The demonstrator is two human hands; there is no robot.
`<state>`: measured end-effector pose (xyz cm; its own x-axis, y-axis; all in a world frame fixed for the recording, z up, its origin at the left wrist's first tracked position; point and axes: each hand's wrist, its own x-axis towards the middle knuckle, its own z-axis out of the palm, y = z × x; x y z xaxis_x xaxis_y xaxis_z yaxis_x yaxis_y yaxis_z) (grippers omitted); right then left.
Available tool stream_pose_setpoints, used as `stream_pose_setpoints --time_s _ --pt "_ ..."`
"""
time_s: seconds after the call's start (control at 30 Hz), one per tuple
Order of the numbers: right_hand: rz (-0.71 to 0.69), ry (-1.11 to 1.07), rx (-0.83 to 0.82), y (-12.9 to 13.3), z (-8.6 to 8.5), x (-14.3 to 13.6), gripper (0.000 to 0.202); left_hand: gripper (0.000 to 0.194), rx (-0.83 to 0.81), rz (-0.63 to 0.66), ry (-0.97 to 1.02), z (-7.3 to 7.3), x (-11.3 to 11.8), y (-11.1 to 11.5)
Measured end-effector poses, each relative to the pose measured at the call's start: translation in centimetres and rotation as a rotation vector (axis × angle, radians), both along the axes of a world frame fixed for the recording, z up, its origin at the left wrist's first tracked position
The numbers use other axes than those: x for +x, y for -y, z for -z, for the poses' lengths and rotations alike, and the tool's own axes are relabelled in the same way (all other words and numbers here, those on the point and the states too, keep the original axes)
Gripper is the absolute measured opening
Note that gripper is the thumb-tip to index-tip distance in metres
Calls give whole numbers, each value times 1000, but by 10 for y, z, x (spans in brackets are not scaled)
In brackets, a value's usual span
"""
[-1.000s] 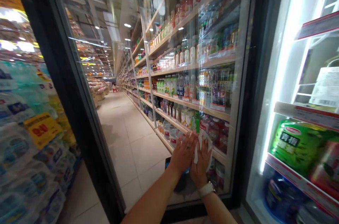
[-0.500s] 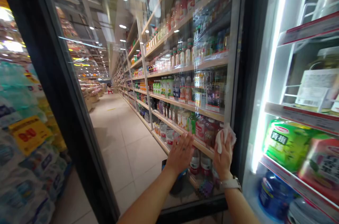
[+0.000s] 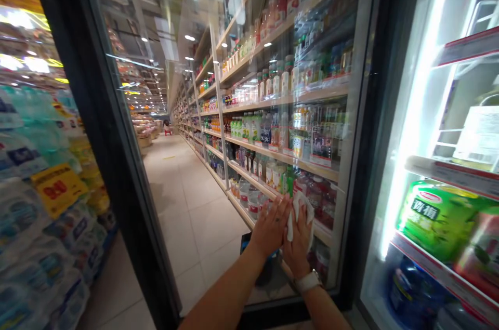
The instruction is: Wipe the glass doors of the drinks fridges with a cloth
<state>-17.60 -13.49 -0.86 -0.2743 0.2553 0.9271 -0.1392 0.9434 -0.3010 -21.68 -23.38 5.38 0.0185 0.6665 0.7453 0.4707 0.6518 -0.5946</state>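
The dark-framed glass door (image 3: 125,163) of a lit cooler stands open in front of me. On its glass, low down, my right hand (image 3: 297,247) presses a white cloth (image 3: 307,210) with the fingers stretched over it. Close beside, my left hand (image 3: 270,228) lies flat against the pane, its fingers extended and holding nothing. The two hands nearly touch each other. A watch with a pale band (image 3: 307,282) is on my right wrist.
At the right are cooler shelves (image 3: 440,163) with a green drink pack (image 3: 432,215). Through the glass appear shelves of bottles (image 3: 273,145) and a tiled aisle (image 3: 183,205). Wrapped packs (image 3: 35,257) with an orange price sign (image 3: 58,189) are stacked at the left.
My right hand has slid left across the glass with the cloth, from near the door's right edge to beside my left hand. The view has shifted slightly.
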Motion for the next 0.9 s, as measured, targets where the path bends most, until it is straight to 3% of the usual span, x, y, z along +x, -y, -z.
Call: stream_pose_setpoints --time_s 0.17,0.33,0.43,0.6,0.77,0.9 --pt "-5 69 91 -42 -4 14 61 58 20 -18 19 -3 4 -4" --pt "52 -18 -57 -91 -4 23 58 56 61 -4 -5 -6 7 -6" --pt "62 -71 -123 -102 -3 21 57 57 63 -3 -12 -6 6 -5" --pt "143 -92 -210 -70 -3 7 59 56 55 -13 -12 -5 5 -6" --pt "47 3 -69 -14 5 -2 60 55 53 13 -31 -4 3 -4" --pt "-13 48 6 -2 10 0 63 55 7 7 -13 -1 1 -1"
